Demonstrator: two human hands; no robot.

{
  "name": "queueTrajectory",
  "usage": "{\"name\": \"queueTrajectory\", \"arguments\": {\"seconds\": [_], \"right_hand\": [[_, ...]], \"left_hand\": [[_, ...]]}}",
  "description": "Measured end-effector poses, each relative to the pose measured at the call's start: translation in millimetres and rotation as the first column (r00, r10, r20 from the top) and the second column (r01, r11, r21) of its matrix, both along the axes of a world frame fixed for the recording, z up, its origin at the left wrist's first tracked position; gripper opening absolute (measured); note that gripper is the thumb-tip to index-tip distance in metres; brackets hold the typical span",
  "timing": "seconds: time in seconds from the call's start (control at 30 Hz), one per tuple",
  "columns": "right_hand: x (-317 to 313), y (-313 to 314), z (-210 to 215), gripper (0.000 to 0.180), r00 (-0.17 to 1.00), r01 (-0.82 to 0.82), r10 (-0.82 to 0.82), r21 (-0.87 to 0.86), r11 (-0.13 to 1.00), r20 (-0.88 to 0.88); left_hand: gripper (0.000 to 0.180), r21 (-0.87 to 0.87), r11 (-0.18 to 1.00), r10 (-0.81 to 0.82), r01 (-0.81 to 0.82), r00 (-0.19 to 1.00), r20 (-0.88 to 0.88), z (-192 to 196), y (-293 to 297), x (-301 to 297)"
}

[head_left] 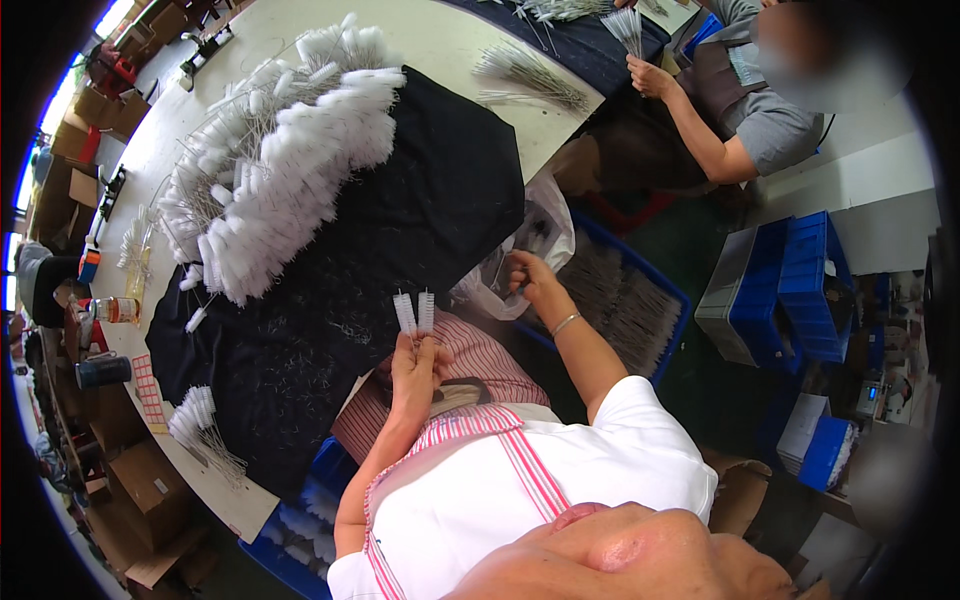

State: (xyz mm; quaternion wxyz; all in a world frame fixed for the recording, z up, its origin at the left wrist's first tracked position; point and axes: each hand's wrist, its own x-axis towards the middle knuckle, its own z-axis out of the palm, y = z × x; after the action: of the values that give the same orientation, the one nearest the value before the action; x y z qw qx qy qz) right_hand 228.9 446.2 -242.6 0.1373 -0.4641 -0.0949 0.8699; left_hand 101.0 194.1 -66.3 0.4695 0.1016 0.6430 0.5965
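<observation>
My left hand point(416, 372) is closed around the wire stems of two small white-bristled brushes point(405, 314), their heads pointing up over the edge of the black cloth point(440, 170). Out to the right, my right hand point(538, 278) has its fingers curled together at the mouth of a clear plastic bag point(552, 215). What those fingers grip, if anything, is too small to make out. A big heap of white brushes with thin wire stems point(290, 170) covers the cloth's far left part. Loose bristle bits lie scattered over the cloth nearer to me.
A smaller brush bundle point(198, 415) lies at the table's left edge, another point(530, 75) at the far side. Beyond it, a co-worker's hand point(652, 80) holds a fan of brushes. Right of my lap stands a blue crate point(686, 312) full of wire-stemmed pieces. Blue bins point(812, 285) stand farther right.
</observation>
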Motion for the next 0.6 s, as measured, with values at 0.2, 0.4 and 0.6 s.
{"name": "queueTrajectory", "arguments": {"seconds": [0.2,0.4,0.6], "right_hand": [[-13.0,-20.1,15.0,0.018,0.948,0.069,-0.143,0.254,0.965,0.285],[-11.1,-51.9,32.2,0.022,0.915,0.168,-0.311,0.456,0.874,0.259],[-21.8,-44.2,57.5,0.022,0.965,0.107,-0.223,0.565,0.818,0.14]], "left_hand": [[0.016,-0.004,0.945,0.326,-0.328,0.935,0.139,3.9,-25.3,-19.9],[0.029,0.125,0.905,0.356,-0.407,0.883,0.305,6.7,-28.9,-33.2],[0.032,0.166,0.785,0.511,-0.597,0.775,0.372,10.7,-67.6,-46.3]]}}
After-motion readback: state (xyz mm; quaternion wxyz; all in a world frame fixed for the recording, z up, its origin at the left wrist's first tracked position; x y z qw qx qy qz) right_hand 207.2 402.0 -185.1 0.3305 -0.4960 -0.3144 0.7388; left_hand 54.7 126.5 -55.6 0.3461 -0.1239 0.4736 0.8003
